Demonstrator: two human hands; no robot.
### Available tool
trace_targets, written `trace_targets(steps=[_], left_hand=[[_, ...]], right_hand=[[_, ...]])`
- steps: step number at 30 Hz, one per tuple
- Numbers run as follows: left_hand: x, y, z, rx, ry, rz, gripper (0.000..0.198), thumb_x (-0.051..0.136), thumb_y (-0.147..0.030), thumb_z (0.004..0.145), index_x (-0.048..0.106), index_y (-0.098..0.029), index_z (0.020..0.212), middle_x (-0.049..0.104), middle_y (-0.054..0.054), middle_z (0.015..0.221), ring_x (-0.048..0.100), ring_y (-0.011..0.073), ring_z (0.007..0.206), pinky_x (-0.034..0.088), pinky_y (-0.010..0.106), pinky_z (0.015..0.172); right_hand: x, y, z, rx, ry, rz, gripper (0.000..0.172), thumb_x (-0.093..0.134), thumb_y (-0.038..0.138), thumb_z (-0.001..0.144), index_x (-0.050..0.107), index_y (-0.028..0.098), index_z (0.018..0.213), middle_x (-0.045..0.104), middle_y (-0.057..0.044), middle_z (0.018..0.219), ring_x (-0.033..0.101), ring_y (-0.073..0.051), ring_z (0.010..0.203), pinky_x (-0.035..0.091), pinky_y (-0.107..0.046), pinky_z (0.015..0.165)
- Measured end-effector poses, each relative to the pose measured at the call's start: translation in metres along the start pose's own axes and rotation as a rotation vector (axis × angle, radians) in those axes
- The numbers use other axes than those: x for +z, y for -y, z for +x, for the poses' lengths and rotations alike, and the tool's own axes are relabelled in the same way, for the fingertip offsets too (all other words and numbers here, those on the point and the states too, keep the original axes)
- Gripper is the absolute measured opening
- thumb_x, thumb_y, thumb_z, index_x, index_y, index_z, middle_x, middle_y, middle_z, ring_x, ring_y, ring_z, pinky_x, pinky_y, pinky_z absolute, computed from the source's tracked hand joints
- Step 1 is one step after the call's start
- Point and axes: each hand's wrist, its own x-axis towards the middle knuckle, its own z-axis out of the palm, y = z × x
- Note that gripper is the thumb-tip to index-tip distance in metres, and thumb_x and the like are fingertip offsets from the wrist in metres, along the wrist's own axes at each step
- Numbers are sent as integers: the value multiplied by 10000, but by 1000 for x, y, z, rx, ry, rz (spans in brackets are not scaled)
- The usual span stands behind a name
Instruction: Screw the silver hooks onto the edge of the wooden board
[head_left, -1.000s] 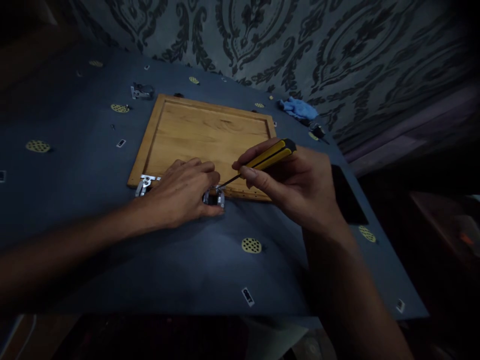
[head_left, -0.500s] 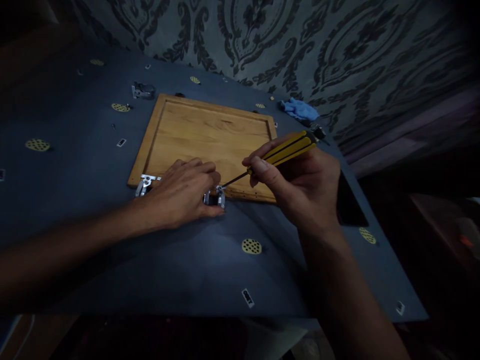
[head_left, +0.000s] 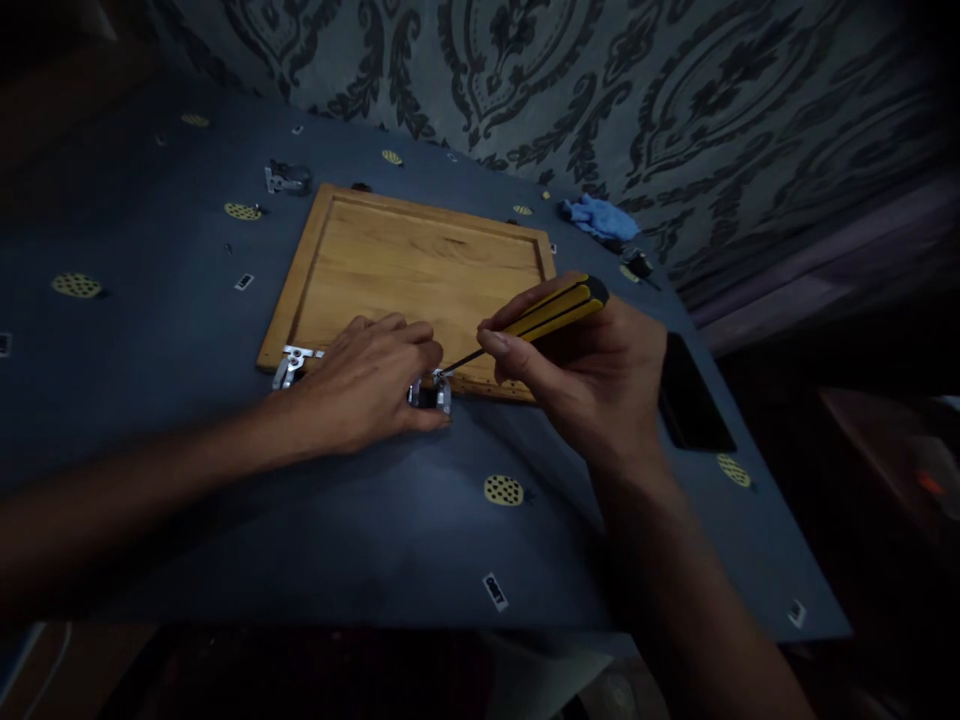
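Observation:
A wooden panel with a raised frame (head_left: 420,265) lies on the table. My left hand (head_left: 364,385) rests over its near edge, fingers bent on the wood and thumb below, gripping a metal cabinet hinge (head_left: 444,398) that partly shows past the fingertips. My right hand (head_left: 600,385) is closed around a yellow and black screwdriver (head_left: 556,308). The screwdriver slants down to the left, its tip at the hinge's plate by the panel edge. Left of my left hand, another metal hinge (head_left: 291,366) sits at the panel's near left corner.
On the dark blue patterned tabletop (head_left: 390,540), a loose hinge (head_left: 286,178) lies beyond the panel's left corner. A small screw-like piece (head_left: 228,248) is to the left. At right are a crumpled blue cloth or glove (head_left: 600,217), a small black object (head_left: 637,264) and a dark phone-like slab (head_left: 694,400).
My right hand and the screwdriver's handle have shifted slightly left and lower, the tip staying at the hinge. My left hand holds its place.

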Motion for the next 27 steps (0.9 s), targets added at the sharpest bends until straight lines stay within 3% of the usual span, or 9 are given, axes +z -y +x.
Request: trace_targets(steps=[5, 8, 11, 13, 19, 27], left_hand=[[2, 2, 0, 18, -24, 2, 398, 763, -536, 873, 678, -180, 1029, 671, 51, 1124, 599, 314, 1097, 426, 434, 874], [3, 2, 0, 19, -34, 1, 401, 761, -543, 872, 676, -178, 1015, 668, 50, 1098, 599, 308, 1086, 423, 426, 867], [2, 1, -1, 9, -18, 5, 405, 763, -545, 871, 673, -172, 1002, 666, 49, 1063, 601, 306, 1079, 418, 416, 858], [1, 1, 0, 7, -11, 4, 401, 762, -542, 874, 668, -171, 991, 666, 47, 1058, 603, 302, 1074, 414, 411, 849], [1, 2, 0, 11, -4, 0, 393, 761, -536, 878, 674, -180, 1020, 669, 46, 1098, 600, 305, 1098, 409, 416, 865], [0, -1, 0, -7, 7, -1, 401, 766, -537, 872, 683, -175, 1022, 669, 47, 1111, 588, 307, 1110, 415, 423, 884]], right_hand=[[2, -2, 0, -16, 0, -9, 255, 818, 468, 852, 667, 263, 850, 628, 25, 731, 632, -149, 611, 562, -298, 519], [-7, 2, 2, 28, 98, 45, 241, 825, 457, 849, 696, 260, 904, 665, 28, 796, 645, -130, 602, 574, -281, 526], [-18, 6, 5, 86, 233, 101, 257, 804, 459, 872, 734, 252, 1008, 721, 10, 892, 712, -146, 687, 632, -298, 627], [-20, 6, 5, 79, 251, 108, 272, 796, 475, 876, 749, 243, 1011, 730, 5, 874, 722, -153, 698, 635, -299, 640], [-9, -3, 2, -9, 144, 23, 258, 805, 479, 864, 736, 243, 942, 707, 19, 816, 669, -137, 609, 579, -288, 563], [4, -6, -4, -101, -40, -254, 250, 788, 457, 887, 658, 248, 841, 634, 19, 717, 616, -155, 593, 558, -330, 582]])
